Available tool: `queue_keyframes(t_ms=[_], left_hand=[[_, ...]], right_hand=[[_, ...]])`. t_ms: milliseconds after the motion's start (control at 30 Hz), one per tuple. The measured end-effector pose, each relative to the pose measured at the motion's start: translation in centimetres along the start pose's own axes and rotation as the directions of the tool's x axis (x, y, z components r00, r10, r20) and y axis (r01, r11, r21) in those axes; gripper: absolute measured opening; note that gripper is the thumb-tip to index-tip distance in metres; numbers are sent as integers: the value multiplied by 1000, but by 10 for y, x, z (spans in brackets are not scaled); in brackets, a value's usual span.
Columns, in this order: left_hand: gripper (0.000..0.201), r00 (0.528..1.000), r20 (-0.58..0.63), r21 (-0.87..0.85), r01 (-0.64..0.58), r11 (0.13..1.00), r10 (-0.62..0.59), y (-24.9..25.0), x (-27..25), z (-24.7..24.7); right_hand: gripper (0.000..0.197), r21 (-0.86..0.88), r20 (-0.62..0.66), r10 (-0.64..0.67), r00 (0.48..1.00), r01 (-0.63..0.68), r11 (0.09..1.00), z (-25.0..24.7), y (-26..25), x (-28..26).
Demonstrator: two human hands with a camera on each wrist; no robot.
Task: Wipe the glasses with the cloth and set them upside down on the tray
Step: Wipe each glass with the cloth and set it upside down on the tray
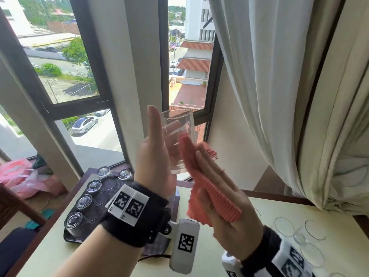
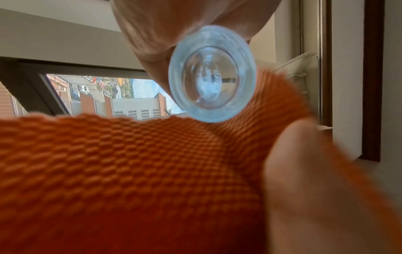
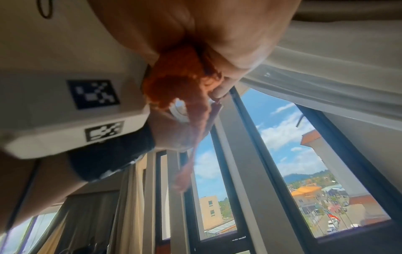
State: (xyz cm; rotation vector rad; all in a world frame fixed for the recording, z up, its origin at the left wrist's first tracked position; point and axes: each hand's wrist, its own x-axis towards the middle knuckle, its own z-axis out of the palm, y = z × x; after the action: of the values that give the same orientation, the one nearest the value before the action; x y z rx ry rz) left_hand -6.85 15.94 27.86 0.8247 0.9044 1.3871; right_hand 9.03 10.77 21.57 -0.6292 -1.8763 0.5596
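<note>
1. Up in front of the window, the glass [image 1: 178, 140] is held in the air, mouth up and thick bottom down, tipped a little.
2. From the left side the left hand [image 1: 157, 156] wraps round it.
3. From the right the right hand [image 1: 225, 204] presses the orange cloth [image 1: 207, 186] on the glass with flat, straight fingers.
4. Low on the left is the tray [image 1: 68, 235], on the table [image 1: 199, 262]. A row of wiped glasses [image 1: 84, 200] stands there, bottoms up.
5. I think the left hand does the next job. It must flip the glass over and go down to the left.
6. More glasses [image 1: 311, 232] wait on the right, mouths up.
</note>
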Motion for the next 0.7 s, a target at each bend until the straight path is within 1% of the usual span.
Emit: queue_keyframes(t_ms=[33, 67, 100, 167, 233, 267, 333, 367, 400, 433, 500, 533, 567, 600, 667, 700], left_hand=[[103, 1000, 5, 19, -24, 1000, 24, -1, 0, 1], [101, 999, 37, 18, -23, 1000, 23, -2, -1, 4], [99, 997, 74, 9, 6, 1000, -7, -4, -3, 7], [99, 984, 159, -27, 80, 996, -75, -10, -9, 15], [99, 976, 192, -74, 118, 990, -102, -16, -17, 24], [95, 980, 174, -95, 111, 989, -93, -19, -18, 25], [80, 983, 176, -151, 79, 985, -52, -21, -16, 25], [73, 980, 192, -169, 90, 981, -57, -20, -12, 23], [71, 977, 202, -182, 110, 977, -73, -19, -7, 19], [75, 975, 201, -181, 131, 975, -94, -17, -3, 14], [93, 981, 156, -156, 142, 977, -118, -13, -1, 6], [99, 988, 113, -148, 125, 981, -108, -13, -2, 4], [100, 993, 80, -131, 94, 987, -84, -13, -3, 4], [97, 997, 58, -116, 60, 991, -54, -13, -5, 7], [93, 998, 57, -95, 38, 995, -33, -14, -10, 12], [91, 997, 66, -96, 39, 995, -33, -16, -11, 14]], right_hand=[[50, 20, -40, 59, 997, -58, 998, -2, 3, 1], [51, 27, -84, 119, 989, -117, 993, -6, 7, 7], [54, 46, -116, 170, 979, -165, 985, -10, 6, 17], [55, 47, -148, 217, 965, -212, 976, -18, -2, 37], [48, -25, -148, 154, 977, -160, 987, -24, -10, 52], [48, -58, -149, 93, 985, -102, 993, -23, -12, 55], [47, -92, -103, -4, 995, -5, 996, -18, -13, 54], [46, -104, -66, -39, 997, 32, 994, -15, -14, 48], [47, -134, -24, -64, 998, 60, 989, -12, -13, 39], [49, -167, 8, -75, 997, 76, 983, -10, -10, 28], [50, -168, 38, -63, 997, 69, 983, -8, -3, 8], [49, -113, 24, -36, 999, 38, 993, -7, -1, 1], [50, -45, -6, 23, 1000, -23, 999, -7, 0, -1], [51, 28, -51, 117, 992, -116, 993, -7, 0, 1], [48, 143, -113, 315, 942, -298, 944, -10, -4, 12], [44, 159, -131, 354, 926, -333, 929, -13, -7, 19]])
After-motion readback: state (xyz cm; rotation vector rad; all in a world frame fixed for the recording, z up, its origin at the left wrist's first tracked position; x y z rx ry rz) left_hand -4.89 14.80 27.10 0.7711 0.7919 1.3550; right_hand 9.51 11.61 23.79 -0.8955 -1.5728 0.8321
